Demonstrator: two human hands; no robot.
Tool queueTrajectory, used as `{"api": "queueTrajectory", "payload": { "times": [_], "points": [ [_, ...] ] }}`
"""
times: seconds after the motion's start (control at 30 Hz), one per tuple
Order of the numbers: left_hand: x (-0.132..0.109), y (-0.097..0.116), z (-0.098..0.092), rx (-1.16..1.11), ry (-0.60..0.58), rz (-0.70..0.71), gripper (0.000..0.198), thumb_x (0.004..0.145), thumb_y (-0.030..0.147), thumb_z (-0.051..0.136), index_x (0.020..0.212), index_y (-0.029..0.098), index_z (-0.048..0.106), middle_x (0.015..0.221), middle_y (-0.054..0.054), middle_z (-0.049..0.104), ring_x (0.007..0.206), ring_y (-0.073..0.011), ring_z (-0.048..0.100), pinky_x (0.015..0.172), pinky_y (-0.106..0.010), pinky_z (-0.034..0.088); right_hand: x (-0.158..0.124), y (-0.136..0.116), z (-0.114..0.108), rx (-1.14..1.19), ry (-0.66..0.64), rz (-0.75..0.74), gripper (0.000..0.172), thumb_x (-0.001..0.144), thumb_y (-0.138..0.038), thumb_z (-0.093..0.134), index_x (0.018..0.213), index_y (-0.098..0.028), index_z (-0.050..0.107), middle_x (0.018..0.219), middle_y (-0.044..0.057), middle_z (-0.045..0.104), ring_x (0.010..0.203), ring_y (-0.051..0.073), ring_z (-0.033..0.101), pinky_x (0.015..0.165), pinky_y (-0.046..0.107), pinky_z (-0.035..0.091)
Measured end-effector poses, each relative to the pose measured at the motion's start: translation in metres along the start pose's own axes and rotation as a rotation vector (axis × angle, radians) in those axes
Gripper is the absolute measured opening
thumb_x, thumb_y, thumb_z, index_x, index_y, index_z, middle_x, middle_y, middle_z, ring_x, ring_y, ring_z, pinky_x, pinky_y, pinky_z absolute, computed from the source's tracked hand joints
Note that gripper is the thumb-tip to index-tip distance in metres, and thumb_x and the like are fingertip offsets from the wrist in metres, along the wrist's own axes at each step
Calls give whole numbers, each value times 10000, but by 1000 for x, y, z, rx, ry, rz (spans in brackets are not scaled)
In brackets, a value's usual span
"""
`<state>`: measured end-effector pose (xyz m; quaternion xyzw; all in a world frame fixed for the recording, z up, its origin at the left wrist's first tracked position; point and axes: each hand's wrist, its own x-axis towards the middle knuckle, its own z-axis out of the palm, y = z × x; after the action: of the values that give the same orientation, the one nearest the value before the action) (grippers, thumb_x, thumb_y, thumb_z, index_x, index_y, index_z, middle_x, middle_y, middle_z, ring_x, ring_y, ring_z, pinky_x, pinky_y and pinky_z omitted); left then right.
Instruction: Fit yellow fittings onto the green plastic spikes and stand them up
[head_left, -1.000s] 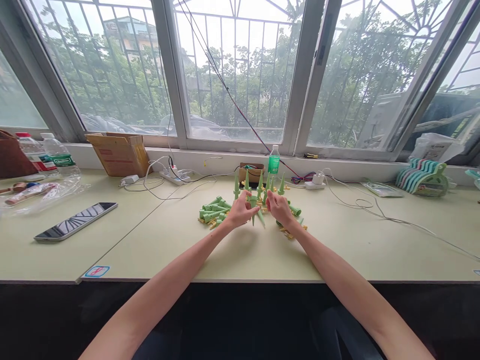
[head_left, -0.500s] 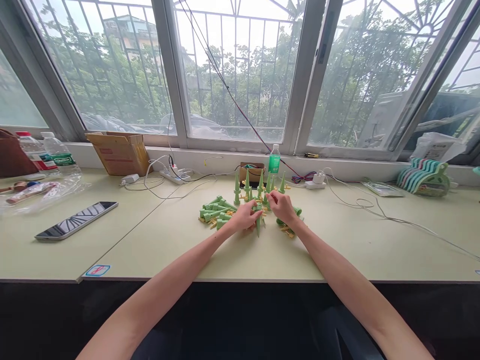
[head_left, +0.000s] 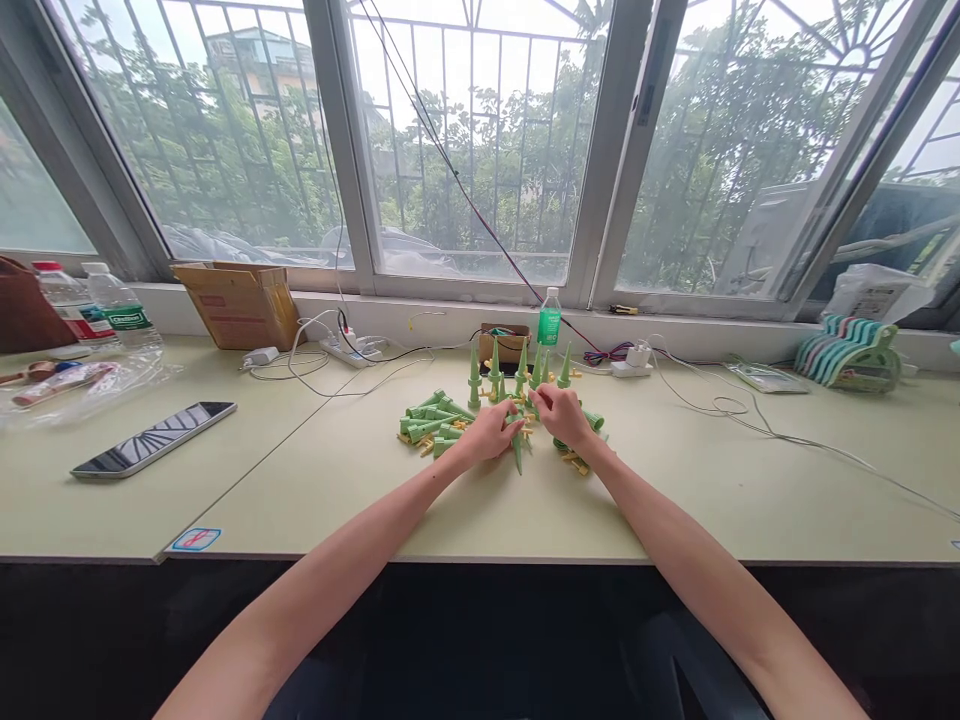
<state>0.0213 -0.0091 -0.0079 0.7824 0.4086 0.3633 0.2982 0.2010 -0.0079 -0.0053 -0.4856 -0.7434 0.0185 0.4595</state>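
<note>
Left hand (head_left: 493,432): thumb and fingers pinch a green spike (head_left: 517,457), its tapered tip pointing down toward the near edge of the table (head_left: 315,490); whether the tip touches the surface cannot be told. Right hand (head_left: 564,416): fingers curled in and drawn together just beside the left, at the front of the upright spikes (head_left: 474,378); the fingertips are too small to tell whether anything is pinched. The two hands are near each other but apart. The upright spikes stand tip up in a group beyond both hands, with yellow parts showing among them. Loose spikes (head_left: 430,418) lie heaped to the left of the left hand. Yellow pegs (head_left: 576,463) lie scattered below the right hand, partly covered by the wrist. Behind the group are a small box (head_left: 504,345) and a green-labelled bottle (head_left: 549,320). A phone (head_left: 154,440) lies flat, well apart on the left.
</note>
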Motion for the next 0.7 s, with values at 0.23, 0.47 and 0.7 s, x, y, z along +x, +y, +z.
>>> {"api": "queueTrajectory", "payload": {
  "times": [0.23, 0.47, 0.7],
  "points": [
    [7, 3, -20, 123, 100, 74, 99, 816, 276, 564, 775, 203, 617, 498, 21, 505, 467, -137, 439, 552, -252, 341, 0, -2, -1, 10, -9, -5, 365, 917, -385, 408, 601, -206, 383, 523, -26, 397, 502, 117, 313, 529, 258, 274],
    [14, -4, -60, 357, 94, -21, 157, 625, 156, 680, 492, 192, 604, 575, -41, 596, 615, -167, 514, 529, -244, 324, 0, -1, 0, 20, -19, -18, 372, 916, -380, 397, 594, -212, 320, 515, -34, 358, 503, 119, 291, 536, 258, 265],
    [12, -1, -67, 429, -80, -36, 21, 570, 189, 719, 561, 192, 700, 596, -30, 606, 582, -144, 521, 524, -237, 352, 0, -1, 0, 19, -25, -19, 366, 915, -372, 400, 603, -211, 298, 514, -38, 345, 499, 112, 278, 528, 254, 255]
  ]
}}
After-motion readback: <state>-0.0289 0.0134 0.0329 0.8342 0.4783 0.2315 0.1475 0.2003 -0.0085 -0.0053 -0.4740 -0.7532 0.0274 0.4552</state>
